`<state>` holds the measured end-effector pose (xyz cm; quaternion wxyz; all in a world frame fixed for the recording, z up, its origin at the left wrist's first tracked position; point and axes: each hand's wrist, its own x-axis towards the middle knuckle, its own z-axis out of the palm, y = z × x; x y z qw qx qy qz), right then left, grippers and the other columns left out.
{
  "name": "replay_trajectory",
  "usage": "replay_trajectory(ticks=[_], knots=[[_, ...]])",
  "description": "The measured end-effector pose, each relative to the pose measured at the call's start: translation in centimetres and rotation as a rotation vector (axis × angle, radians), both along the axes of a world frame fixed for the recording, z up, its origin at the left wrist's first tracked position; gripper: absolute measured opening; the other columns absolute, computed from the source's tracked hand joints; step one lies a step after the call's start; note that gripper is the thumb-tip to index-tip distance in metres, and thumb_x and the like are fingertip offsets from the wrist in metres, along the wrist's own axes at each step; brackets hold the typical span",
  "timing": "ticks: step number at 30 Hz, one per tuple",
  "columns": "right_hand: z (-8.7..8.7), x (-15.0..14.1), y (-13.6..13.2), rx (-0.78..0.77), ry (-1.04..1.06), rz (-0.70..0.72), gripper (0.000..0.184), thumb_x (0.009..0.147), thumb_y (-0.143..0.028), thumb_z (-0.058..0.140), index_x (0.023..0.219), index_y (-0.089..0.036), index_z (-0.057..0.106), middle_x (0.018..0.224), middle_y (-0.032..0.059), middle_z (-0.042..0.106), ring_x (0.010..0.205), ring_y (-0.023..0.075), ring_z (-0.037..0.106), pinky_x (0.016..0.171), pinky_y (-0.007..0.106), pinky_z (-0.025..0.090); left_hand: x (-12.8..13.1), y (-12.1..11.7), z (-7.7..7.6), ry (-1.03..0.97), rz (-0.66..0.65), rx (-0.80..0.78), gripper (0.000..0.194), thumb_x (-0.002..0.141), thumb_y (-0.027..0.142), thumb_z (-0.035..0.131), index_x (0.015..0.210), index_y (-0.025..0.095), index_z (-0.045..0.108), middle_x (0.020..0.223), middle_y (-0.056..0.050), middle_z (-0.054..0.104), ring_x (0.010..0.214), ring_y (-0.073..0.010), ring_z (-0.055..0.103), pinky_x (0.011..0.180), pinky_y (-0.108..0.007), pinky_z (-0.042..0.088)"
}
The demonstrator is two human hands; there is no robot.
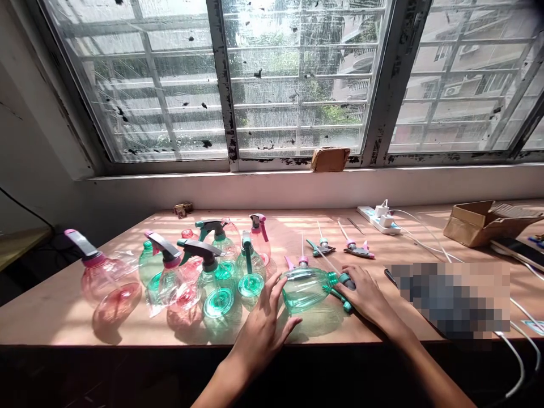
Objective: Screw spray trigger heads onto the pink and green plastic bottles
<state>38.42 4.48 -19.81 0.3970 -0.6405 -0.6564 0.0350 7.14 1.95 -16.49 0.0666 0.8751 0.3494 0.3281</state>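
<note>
A clear green bottle [308,290] without a head lies tilted on its side at the table's front, its neck pointing right. My left hand [261,317] is at its base end, fingers stretched and thumb spread apart; the fingertips seem to touch the bottle. Beside the neck, my right hand [361,292] is closed around a grey-and-green spray head [346,281], whose thin tube slants up to the left, outside the bottle. Part of this head is hidden by my fingers. Behind the green bottle, a pink spray head [303,261] stands with its tube upward.
Several pink and green spray bottles [216,294] stand to the left, some in clear plastic. Two loose spray heads [323,247] [356,248] lie behind my right hand. A power strip [379,220], white cables, an open cardboard box [480,224] and a blurred dark object [446,300] are at right.
</note>
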Motion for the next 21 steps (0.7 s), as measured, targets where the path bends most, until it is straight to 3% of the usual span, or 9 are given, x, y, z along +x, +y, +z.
replay_trajectory(ticks=[6,13,17,21], knots=[[1.3,-0.6,-0.9,0.081,0.151,-0.014,0.035,0.099,-0.057,0.057,0.100,-0.023,0.065,0.102,0.0072,0.064,0.086,0.0261,0.070,0.078,0.041,0.059,0.1,0.1,-0.2,-0.043,0.052,-0.022,0.068,0.109,0.035,0.051,0.164,0.024,0.012,0.170,-0.025,0.032,0.157,-0.0352,0.040,0.123,-0.055,0.046],[1.3,0.9,-2.3,0.413,0.093,-0.174,0.042,0.101,-0.063,0.053,0.106,-0.025,0.071,0.122,0.0124,0.055,0.122,0.0376,0.061,0.105,0.060,0.054,-0.1,0.0,-0.1,-0.078,0.071,-0.093,0.068,0.111,0.036,0.047,0.165,0.028,0.007,0.168,-0.024,0.037,0.157,-0.0361,0.041,0.123,-0.060,0.044],[1.2,1.3,-2.5,0.407,0.073,-0.169,0.031,0.104,-0.051,0.053,0.107,-0.027,0.071,0.134,0.0149,0.054,0.129,0.0389,0.057,0.102,0.061,0.057,-0.1,0.0,0.1,-0.097,0.075,-0.112,0.068,0.110,0.036,0.047,0.166,0.028,0.008,0.168,-0.023,0.037,0.157,-0.0363,0.041,0.123,-0.060,0.045],[1.3,1.0,-2.3,0.386,0.019,-0.184,0.022,0.103,-0.037,0.051,0.105,-0.025,0.069,0.139,0.0170,0.055,0.132,0.0403,0.054,0.111,0.064,0.048,0.0,0.0,0.2,-0.120,0.061,-0.144,0.068,0.110,0.035,0.049,0.165,0.030,0.009,0.168,-0.021,0.038,0.154,-0.0348,0.046,0.121,-0.059,0.046]])
